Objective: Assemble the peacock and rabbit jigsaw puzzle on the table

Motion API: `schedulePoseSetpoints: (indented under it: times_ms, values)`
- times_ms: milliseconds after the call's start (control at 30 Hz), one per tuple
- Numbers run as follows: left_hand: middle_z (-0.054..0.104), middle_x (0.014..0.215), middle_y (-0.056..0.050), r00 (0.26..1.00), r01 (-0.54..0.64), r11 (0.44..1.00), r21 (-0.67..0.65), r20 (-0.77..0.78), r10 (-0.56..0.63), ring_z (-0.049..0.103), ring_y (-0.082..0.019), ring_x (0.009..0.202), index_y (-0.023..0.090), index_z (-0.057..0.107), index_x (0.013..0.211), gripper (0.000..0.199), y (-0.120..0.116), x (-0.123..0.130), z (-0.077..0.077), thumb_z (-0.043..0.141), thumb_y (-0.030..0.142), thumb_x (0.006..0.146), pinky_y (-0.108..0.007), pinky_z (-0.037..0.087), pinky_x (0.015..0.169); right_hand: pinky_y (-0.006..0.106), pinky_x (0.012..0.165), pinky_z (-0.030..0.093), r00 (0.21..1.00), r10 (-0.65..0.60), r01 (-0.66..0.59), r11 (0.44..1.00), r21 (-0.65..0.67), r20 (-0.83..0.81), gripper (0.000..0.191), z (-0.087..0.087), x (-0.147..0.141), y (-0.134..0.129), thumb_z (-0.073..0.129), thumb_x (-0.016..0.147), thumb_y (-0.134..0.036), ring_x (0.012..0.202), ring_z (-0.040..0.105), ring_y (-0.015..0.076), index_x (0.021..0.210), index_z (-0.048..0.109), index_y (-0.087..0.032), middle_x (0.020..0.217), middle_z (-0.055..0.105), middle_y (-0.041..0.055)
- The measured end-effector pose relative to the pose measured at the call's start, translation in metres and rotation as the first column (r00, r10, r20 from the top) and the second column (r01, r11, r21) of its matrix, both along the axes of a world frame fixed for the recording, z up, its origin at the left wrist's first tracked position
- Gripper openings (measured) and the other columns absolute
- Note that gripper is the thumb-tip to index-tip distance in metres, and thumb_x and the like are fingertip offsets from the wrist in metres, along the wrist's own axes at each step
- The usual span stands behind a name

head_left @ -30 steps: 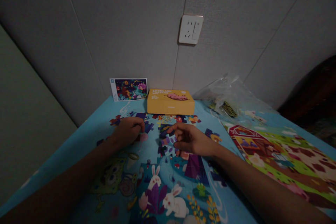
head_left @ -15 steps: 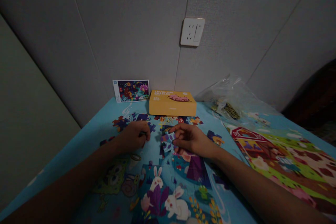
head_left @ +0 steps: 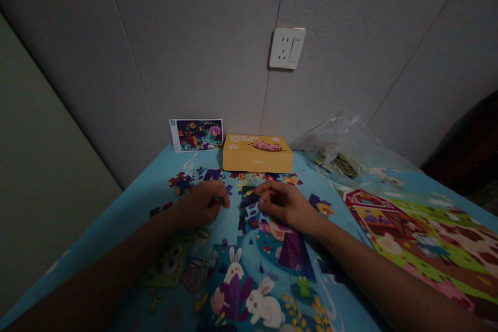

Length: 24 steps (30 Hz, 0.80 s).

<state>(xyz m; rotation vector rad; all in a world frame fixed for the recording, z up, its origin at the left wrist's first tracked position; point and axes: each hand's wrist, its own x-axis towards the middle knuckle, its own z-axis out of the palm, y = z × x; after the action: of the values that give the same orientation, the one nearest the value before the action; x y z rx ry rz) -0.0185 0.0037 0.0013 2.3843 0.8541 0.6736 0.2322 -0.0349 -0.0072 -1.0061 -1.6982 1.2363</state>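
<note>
A puzzle piece [head_left: 252, 211] with purple spots on a pale ground is pinched between the thumb and fingers of my right hand [head_left: 280, 205]. It lies low over the upper part of the partly joined puzzle [head_left: 260, 264], which shows white rabbits, purple leaves and a frog. Left of the puzzle, my left hand [head_left: 206, 201] hovers with curled fingers near the thumb; whether anything is between them cannot be made out. Loose pieces [head_left: 181, 181] lie beyond my left hand, and another joined cluster [head_left: 322, 205] sits right of my right hand.
At the back stand a yellow box [head_left: 257, 155] and a picture card [head_left: 199, 135] against the wall. A clear plastic bag [head_left: 340, 150] with pieces rests at the back right. A farm puzzle [head_left: 424, 238] covers the right side of the blue cloth [head_left: 116, 223].
My right hand has tilted and lowered the spotted piece toward the puzzle. My left hand has shifted slightly right. The whole view has moved a little.
</note>
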Motion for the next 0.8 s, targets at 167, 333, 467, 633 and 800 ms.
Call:
schedulePoseSetpoints:
  times_ms: [167,333,467,633,800]
  values:
    - [0.061,0.077,-0.003,1.0,-0.009,0.999,-0.036,0.015,0.009,0.053,-0.011,0.061,0.016,0.067,0.072,0.028,-0.001,0.0,0.001,0.045,0.003,0.062,-0.021,0.042,0.058,0.021,0.053,0.035,1.0,-0.008,0.008,1.0,0.014,0.022,0.038,0.002,0.0,0.0,0.073,0.076,-0.04,0.055,0.044,0.0071,0.101,0.061,-0.015,0.067,0.054,-0.0039]
    - [0.06,0.079,-0.003,0.999,-0.008,0.998,-0.068,0.038,0.01,0.053,-0.011,0.061,0.016,0.068,0.073,0.027,-0.001,0.0,0.001,0.046,0.003,0.064,-0.02,0.042,0.057,0.023,0.053,0.035,0.999,-0.01,0.009,1.0,0.008,0.046,0.038,0.0,0.002,0.001,0.072,0.076,-0.042,0.056,0.044,0.008,0.1,0.061,-0.015,0.066,0.052,-0.0042]
    - [0.061,0.082,-0.003,0.999,-0.005,0.996,-0.085,0.038,0.008,0.054,-0.011,0.063,0.017,0.068,0.074,0.029,-0.002,0.0,0.002,0.046,0.003,0.064,-0.02,0.042,0.056,0.023,0.053,0.035,0.997,-0.012,0.011,1.0,0.016,0.078,0.034,-0.001,0.002,0.001,0.071,0.077,-0.038,0.057,0.045,0.008,0.101,0.061,-0.015,0.068,0.054,-0.003]
    - [0.062,0.089,-0.004,0.998,0.024,0.997,-0.077,0.058,-0.019,0.055,-0.01,0.064,0.017,0.07,0.076,0.03,-0.006,0.001,0.003,0.045,0.002,0.066,-0.021,0.043,0.059,0.022,0.051,0.036,1.0,0.022,-0.022,1.0,-0.012,0.016,0.032,0.005,-0.001,-0.005,0.071,0.077,-0.034,0.056,0.047,0.0076,0.101,0.062,-0.015,0.07,0.056,-0.0025]
    - [0.063,0.092,-0.005,0.998,0.034,0.998,-0.046,0.053,-0.032,0.055,-0.01,0.065,0.017,0.07,0.08,0.023,-0.008,0.003,0.006,0.05,0.007,0.074,-0.021,0.043,0.061,0.02,0.039,0.033,0.996,0.09,-0.09,0.989,-0.118,-0.005,0.032,0.009,-0.011,-0.016,0.07,0.077,-0.034,0.043,0.042,0.0053,0.103,0.06,-0.017,0.068,0.054,-0.0041]
